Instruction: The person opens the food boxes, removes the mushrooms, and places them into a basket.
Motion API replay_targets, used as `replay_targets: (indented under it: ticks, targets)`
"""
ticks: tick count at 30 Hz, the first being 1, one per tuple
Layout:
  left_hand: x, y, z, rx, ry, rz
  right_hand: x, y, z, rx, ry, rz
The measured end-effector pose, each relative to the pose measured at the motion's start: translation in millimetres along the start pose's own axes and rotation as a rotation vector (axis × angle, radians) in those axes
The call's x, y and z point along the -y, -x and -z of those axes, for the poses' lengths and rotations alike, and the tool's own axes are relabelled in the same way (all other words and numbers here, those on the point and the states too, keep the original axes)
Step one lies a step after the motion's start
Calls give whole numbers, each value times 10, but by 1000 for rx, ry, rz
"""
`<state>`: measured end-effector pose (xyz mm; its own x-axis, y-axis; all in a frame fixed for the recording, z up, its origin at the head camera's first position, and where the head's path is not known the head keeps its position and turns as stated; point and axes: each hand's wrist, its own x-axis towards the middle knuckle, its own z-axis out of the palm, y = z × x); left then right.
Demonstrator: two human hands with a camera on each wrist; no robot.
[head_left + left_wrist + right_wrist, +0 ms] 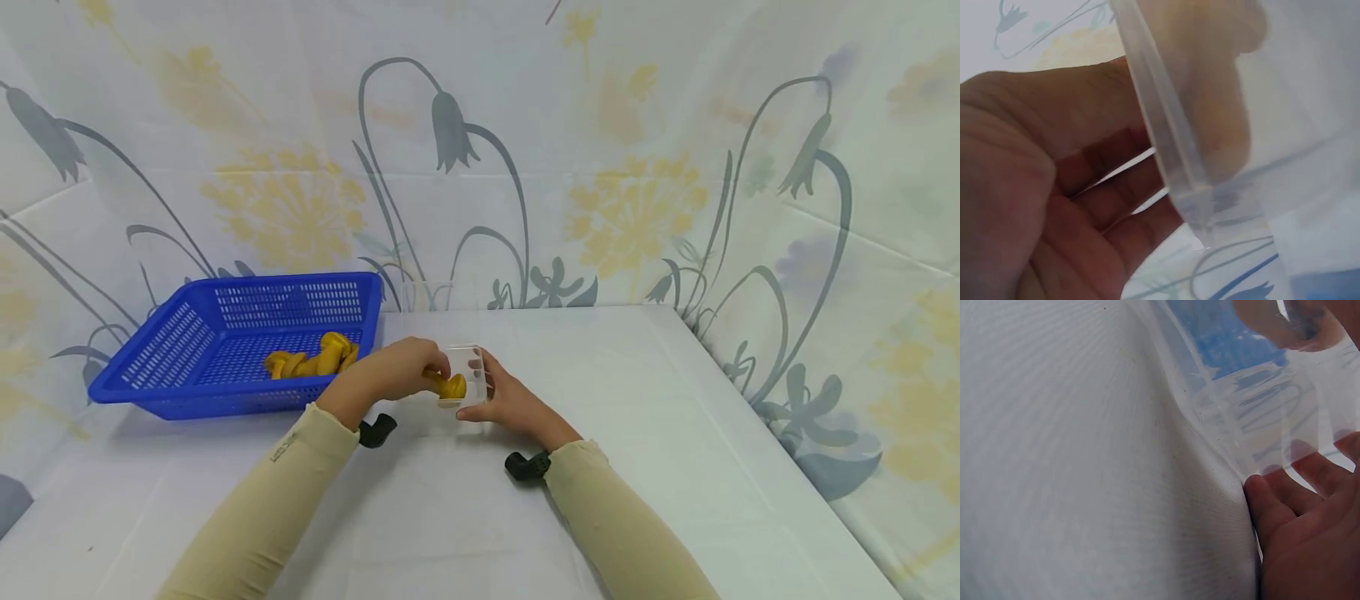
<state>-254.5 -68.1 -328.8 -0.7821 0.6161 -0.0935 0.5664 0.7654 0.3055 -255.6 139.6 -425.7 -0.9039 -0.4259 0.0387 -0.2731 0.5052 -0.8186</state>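
In the head view my left hand (401, 368) pinches a yellow, knobbly, twisted piece (453, 387) at the mouth of a clear plastic box (476, 385). My right hand (516, 403) grips the box from the right, its thumb low and its fingers spread along the side. Through the box's cloudy wall (1175, 119), the left wrist view blurs the fingertips and the piece together. In the right wrist view, right fingers (1310, 469) press against the clear wall, with the box's lower edge close to the white tabletop.
A blue perforated basket (217, 389) stands to the left, holding several yellow twisted pieces (327, 357). Behind the table (660, 400) hangs a flowered cloth (517, 108). Black wrist devices (377, 431) sit at both cuffs. A faint transparent outline shows near the back edge.
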Motion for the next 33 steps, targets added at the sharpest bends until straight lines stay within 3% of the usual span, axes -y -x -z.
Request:
replay_targets:
  ticks: [7, 14, 20, 25, 33]
  targets:
    - [81, 146, -38, -135, 133, -41, 1, -23, -14, 5, 5, -15]
    - [75, 288, -101, -286, 154, -88, -7, -38, -26, 18, 1, 4]
    - [131, 331, -151, -387, 176, -86, 42, -3, -38, 20, 18, -33]
    - [143, 384, -58, -450, 154, -83, 49, 1, -25, 6, 27, -38]
    - [226, 541, 142, -473, 168, 17, 15, -6, -1, 11, -12, -28]
